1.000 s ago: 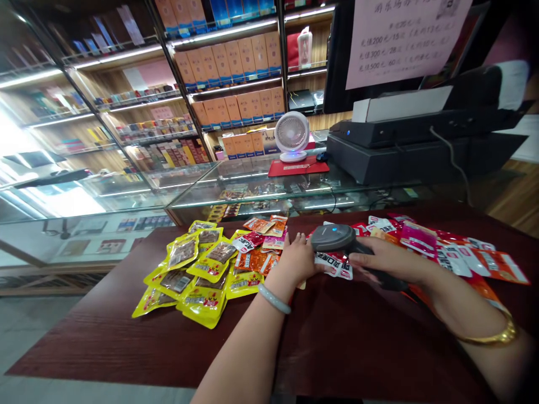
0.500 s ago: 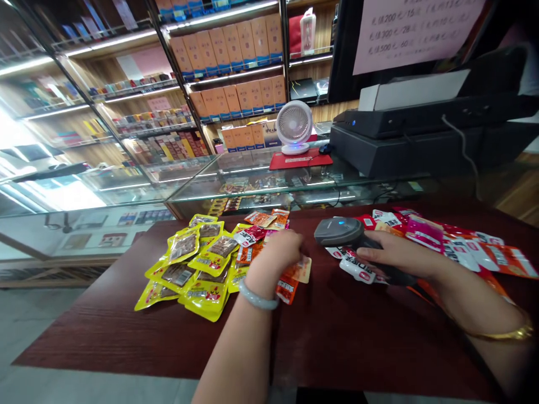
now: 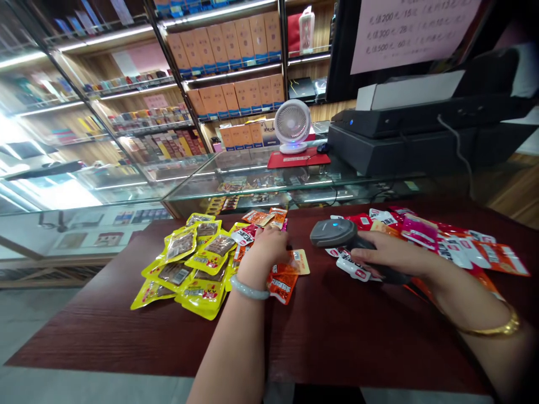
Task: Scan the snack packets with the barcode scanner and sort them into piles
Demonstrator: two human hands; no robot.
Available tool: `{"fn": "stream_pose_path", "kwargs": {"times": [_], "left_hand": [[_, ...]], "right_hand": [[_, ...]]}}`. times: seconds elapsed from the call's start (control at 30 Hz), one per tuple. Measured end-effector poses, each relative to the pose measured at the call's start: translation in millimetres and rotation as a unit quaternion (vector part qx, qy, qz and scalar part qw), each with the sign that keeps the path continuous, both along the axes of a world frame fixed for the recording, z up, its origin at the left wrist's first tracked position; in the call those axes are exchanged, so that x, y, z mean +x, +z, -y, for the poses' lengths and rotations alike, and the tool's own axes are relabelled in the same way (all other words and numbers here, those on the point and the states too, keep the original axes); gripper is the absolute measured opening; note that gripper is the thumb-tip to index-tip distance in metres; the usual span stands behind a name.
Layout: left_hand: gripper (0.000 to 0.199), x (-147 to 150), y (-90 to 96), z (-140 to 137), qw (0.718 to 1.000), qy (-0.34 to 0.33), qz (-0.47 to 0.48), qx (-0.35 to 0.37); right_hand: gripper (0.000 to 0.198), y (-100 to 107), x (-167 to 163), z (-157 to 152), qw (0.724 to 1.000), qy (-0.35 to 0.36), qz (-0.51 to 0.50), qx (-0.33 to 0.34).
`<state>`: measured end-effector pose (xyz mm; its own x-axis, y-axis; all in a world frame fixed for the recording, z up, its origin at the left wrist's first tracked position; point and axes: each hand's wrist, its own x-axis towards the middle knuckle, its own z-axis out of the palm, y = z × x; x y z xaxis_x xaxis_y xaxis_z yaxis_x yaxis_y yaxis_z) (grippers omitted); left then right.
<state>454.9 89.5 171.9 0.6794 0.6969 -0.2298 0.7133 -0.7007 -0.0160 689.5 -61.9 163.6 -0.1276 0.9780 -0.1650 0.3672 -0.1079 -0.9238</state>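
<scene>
My right hand is closed around the handle of a grey handheld barcode scanner, whose head points left above the table. My left hand, with a pale bangle at the wrist, rests over orange snack packets left of the scanner. Its fingers reach forward and look apart, with no packet clearly gripped; the undersides of the fingers are hidden. Beside that hand lies a heap of yellow snack packets. Red, white and orange packets are spread beneath and beyond my right forearm.
Past the dark red table stands a glass display counter. On it are a small white fan, a red mat and a black cash register. Shelves with orange boxes line the back.
My left hand has shifted slightly forward and left over the orange packets, and its fingers have extended. More of an orange packet shows beside it. The scanner stays in my right hand.
</scene>
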Motion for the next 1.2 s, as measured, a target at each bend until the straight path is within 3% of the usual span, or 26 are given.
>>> {"fn": "stream_pose_path", "kwargs": {"times": [0.2, 0.33, 0.47, 0.6, 0.77, 0.9, 1.0, 1.07, 1.13, 1.2], "left_hand": [[0.051, 11, -3.0, 8, 1.0, -0.01, -0.029, 0.008], [0.038, 13, -8.6, -1, 0.998, 0.018, 0.047, 0.031], [0.038, 10, -10.8, -9, 0.988, 0.069, 0.137, 0.013], [0.032, 10, -15.8, -10, 0.987, 0.059, 0.146, -0.012], [0.03, 10, -21.5, -11, 0.986, 0.044, 0.156, 0.026], [0.028, 9, -21.3, -13, 0.982, 0.048, 0.183, -0.015], [0.029, 15, -24.3, -13, 0.961, 0.094, 0.256, -0.048], [0.029, 23, -28.4, -11, 0.924, 0.122, 0.344, -0.113], [0.042, 29, -30.7, -8, 0.879, 0.11, 0.415, -0.209], [0.057, 29, -27.8, -4, 0.872, 0.069, 0.423, -0.235]], "right_hand": [[0.042, 2, -1, -1, 1.0, 0.008, 0.027, -0.003], [0.043, 4, -1, -1, 0.999, 0.006, 0.045, -0.011], [0.043, 2, 0, 0, 0.999, -0.004, 0.051, 0.0], [0.045, 0, 0, 0, 0.998, -0.006, 0.066, 0.011], [0.044, 1, -2, 1, 0.999, 0.008, 0.029, -0.009], [0.043, 2, -2, 2, 1.0, 0.0, 0.019, -0.004], [0.041, 3, 0, 3, 1.0, -0.008, 0.003, -0.009], [0.038, 4, 0, 4, 1.0, -0.008, -0.016, -0.013], [0.037, 5, 1, 5, 0.999, -0.005, -0.032, -0.014], [0.036, 5, 2, 5, 0.999, 0.001, -0.04, -0.014]]}}
